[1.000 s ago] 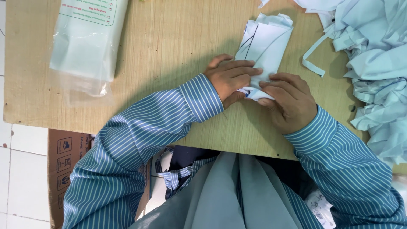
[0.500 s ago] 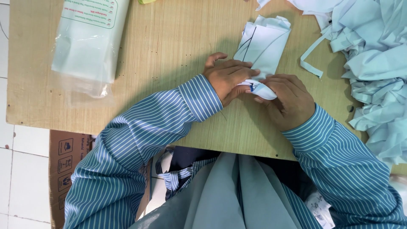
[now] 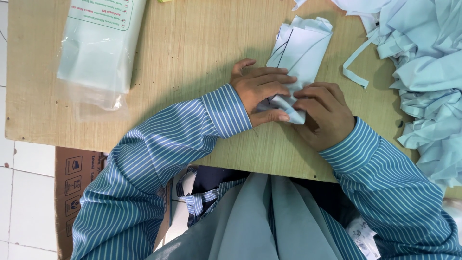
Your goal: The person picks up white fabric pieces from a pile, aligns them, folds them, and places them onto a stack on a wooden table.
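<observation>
Hands closed tighter than a moment ago on pale blue fabric piece at surface centre: left hand fingers and right hand fingers pinching its near edge, now folded up; fabric heap rightward, plastic packet leftward.

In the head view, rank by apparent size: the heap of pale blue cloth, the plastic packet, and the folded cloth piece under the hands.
1. heap of pale blue cloth
2. plastic packet
3. folded cloth piece
The heap and packet are cut off by the frame.

A small pale-blue fabric piece, folded and marked with dark pen lines, lies flat on the wooden table, its near end creased and bunched together.
</observation>
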